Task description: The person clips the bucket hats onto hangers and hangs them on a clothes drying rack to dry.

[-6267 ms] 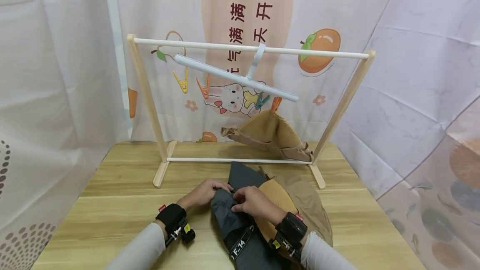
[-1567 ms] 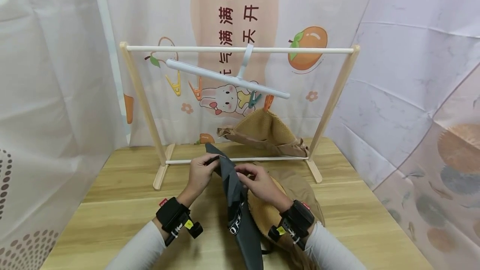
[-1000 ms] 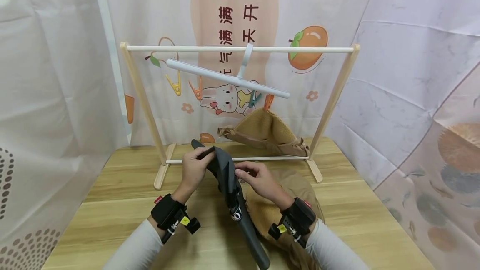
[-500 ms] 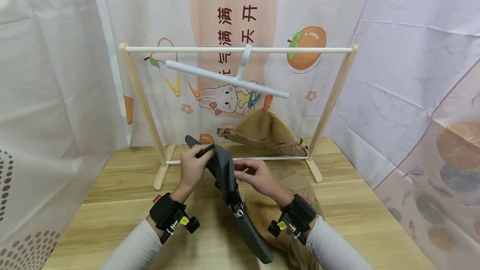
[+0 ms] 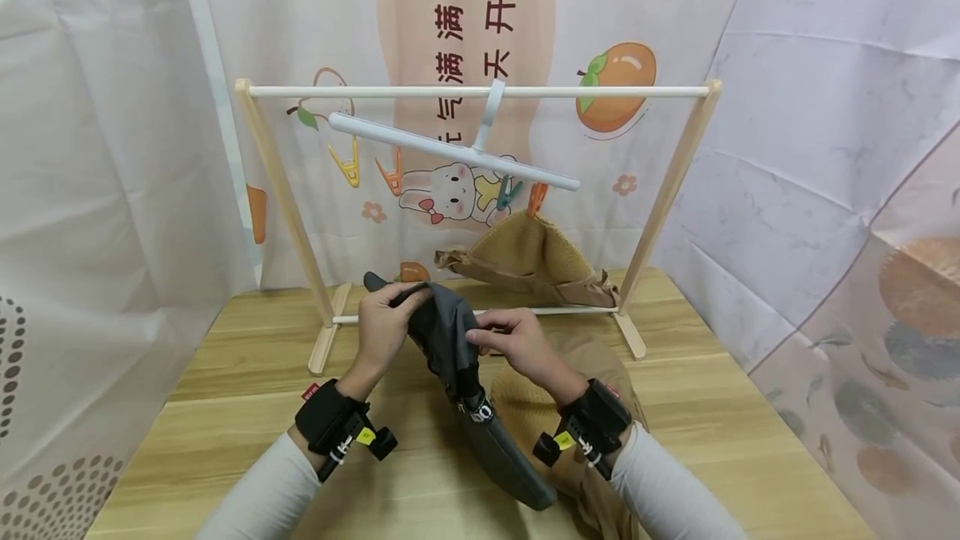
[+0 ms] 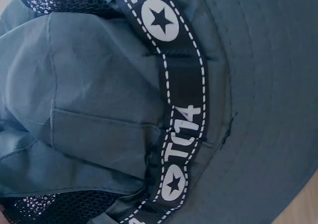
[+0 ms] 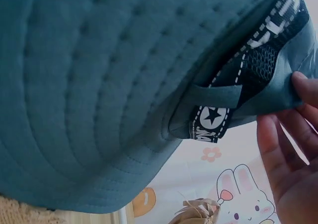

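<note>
A dark grey brimmed hat is held up off the table in the head view, its brim slanting down to the right. My left hand grips the crown at its upper left. On the other side, thumb and fingers of my right hand pinch the crown fabric; the right wrist view shows this hand beside a mesh panel. Around the crown runs a black band with white stars and lettering. Beneath lies a tan woven piece with brown cloth, partly hidden.
Behind the hands stands a wooden rack. From its top bar a white hanger hangs tilted, with yellow, orange and teal clips. An orange clip holds a tan textured piece with brown cloth. Curtains enclose the wooden table.
The grey hat lay on the table earliest; both hands have since lifted and turned it. Over the last second its brim has swung further right, with the hands almost in place.
</note>
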A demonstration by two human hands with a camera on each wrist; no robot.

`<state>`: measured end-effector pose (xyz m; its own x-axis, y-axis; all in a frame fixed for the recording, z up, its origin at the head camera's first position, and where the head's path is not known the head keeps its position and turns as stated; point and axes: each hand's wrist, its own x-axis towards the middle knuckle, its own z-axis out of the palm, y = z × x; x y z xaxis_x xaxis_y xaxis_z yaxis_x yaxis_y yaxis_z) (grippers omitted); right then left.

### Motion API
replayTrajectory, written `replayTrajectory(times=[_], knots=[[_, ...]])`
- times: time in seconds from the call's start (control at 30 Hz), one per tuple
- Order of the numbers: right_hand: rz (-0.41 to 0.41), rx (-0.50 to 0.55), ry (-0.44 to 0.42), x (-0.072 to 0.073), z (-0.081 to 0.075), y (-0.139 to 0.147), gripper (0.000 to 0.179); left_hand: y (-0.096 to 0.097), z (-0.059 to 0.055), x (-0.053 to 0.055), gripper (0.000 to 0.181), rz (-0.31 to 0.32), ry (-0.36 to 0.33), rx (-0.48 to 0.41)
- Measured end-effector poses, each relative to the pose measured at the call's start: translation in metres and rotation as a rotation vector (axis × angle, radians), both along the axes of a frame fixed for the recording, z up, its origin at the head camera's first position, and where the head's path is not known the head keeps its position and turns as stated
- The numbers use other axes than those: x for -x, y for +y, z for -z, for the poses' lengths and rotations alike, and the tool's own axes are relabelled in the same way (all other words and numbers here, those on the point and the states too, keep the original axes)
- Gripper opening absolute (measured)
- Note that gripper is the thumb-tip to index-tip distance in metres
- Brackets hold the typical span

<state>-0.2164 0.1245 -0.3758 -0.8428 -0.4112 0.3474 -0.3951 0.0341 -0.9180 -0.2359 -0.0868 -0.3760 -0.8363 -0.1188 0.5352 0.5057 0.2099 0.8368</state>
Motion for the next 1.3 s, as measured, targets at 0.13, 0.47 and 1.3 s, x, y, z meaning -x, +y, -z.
replayTrajectory(times=[0.13, 0.47, 1.3], knots=[[0.028, 0.009, -0.008, -0.001, -0.004, 0.004, 0.021, -0.001, -0.006, -0.001, 0.016, 0.021, -0.020, 0.015], [0.022, -0.026, -0.032, 0.001, -0.013, 0.008, 0.023, -0.002, -0.012, 0.000, 0.017, 0.038, 0.011, 0.002], [0.073, -0.169, 0.009, 0.007, -0.015, 0.010, 0.022, -0.001, -0.017, 0.002, 0.021, -0.085, 0.024, 0.071]])
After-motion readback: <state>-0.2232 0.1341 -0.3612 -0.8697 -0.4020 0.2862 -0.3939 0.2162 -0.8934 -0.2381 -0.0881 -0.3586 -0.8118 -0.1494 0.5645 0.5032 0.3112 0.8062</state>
